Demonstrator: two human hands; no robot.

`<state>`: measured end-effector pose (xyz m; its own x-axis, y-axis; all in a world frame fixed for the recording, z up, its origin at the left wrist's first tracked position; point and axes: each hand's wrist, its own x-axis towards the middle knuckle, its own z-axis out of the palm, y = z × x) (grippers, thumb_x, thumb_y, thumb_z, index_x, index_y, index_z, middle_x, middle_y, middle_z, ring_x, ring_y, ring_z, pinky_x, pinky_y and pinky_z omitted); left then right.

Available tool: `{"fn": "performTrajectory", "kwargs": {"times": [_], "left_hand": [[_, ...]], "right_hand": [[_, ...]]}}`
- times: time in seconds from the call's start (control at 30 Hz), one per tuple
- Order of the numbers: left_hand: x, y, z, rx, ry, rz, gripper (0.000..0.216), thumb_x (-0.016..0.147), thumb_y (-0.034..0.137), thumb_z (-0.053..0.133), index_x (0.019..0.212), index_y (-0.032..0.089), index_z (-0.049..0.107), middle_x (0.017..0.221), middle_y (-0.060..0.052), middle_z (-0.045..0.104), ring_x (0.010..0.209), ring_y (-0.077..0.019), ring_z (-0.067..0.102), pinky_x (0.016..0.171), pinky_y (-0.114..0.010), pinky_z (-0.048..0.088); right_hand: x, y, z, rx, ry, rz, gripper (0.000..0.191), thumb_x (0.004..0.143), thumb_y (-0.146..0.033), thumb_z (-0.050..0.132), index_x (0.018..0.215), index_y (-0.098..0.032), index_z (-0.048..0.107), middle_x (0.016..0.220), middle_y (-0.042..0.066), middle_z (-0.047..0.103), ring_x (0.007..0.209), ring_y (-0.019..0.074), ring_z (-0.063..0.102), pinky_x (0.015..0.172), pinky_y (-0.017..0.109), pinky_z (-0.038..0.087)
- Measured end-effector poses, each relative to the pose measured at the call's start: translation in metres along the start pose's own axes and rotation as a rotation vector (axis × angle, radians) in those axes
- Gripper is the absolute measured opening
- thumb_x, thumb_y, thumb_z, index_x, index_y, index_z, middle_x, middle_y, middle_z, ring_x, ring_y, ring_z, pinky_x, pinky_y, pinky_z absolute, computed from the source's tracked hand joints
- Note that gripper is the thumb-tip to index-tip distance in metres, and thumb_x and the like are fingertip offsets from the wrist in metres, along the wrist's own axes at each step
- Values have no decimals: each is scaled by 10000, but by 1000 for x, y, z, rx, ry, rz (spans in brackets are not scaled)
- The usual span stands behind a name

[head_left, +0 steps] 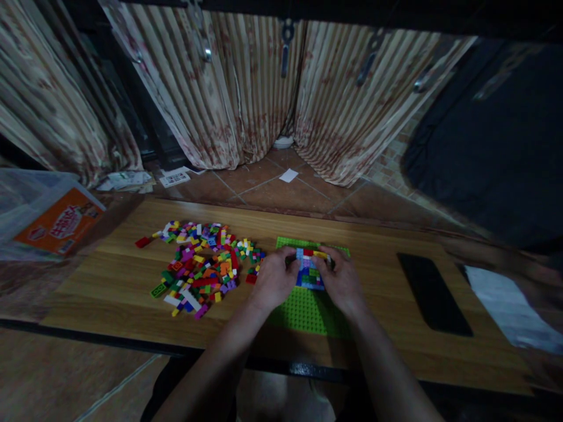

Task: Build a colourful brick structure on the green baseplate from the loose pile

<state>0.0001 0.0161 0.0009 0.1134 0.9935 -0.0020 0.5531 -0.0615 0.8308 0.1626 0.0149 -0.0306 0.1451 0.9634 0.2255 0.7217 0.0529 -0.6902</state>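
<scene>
A green studded baseplate (308,313) lies on the wooden table in front of me. On its upper part sits a patch of toy building bricks (310,272) in blue, red, pink, green and yellow. My left hand (276,280) is closed at the patch's left side, thumb and fingers bent against it. From the right, my right hand (339,278) grips the patch's other edge, its thumb over the bricks near a yellow one. Parts of the bricks under both hands' fingers are hidden.
Left of the baseplate spreads a loose pile of mixed coloured bricks (204,281). A black phone-like slab (433,293) and a white paper sheet (510,305) lie to the right. A clear plastic bag with an orange label (61,223) stands beyond the table's left end.
</scene>
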Motion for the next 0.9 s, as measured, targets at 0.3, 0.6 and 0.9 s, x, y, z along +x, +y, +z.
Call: {"fn": "performTrajectory", "kwargs": {"times": [0.3, 0.6, 0.9], "left_hand": [[0, 0, 4, -23, 20, -3, 224, 827, 178, 560, 1021, 155, 671, 976, -72, 727, 874, -183, 676, 826, -311, 528], [0, -2, 1, -18, 19, 58, 206, 847, 198, 526, 995, 177, 669, 945, -53, 729, 835, -176, 676, 786, -292, 524], [1, 0, 1, 33, 37, 20, 270, 899, 244, 466, 1078, 158, 648, 970, -73, 711, 855, -181, 657, 793, -303, 511]], "right_hand": [[-6, -4, 6, -32, 25, -27, 381, 884, -453, 469, 1109, -207, 654, 1125, 120, 645, 1091, 273, 547, 968, 486, 406], [-4, -4, 0, 51, 17, -10, 405, 882, -489, 464, 1095, -218, 677, 1115, 100, 662, 1089, 262, 560, 990, 466, 400], [5, -8, -13, 360, 84, 247, 450, 851, -556, 472, 971, -200, 721, 974, 84, 738, 902, 253, 658, 810, 383, 504]]}}
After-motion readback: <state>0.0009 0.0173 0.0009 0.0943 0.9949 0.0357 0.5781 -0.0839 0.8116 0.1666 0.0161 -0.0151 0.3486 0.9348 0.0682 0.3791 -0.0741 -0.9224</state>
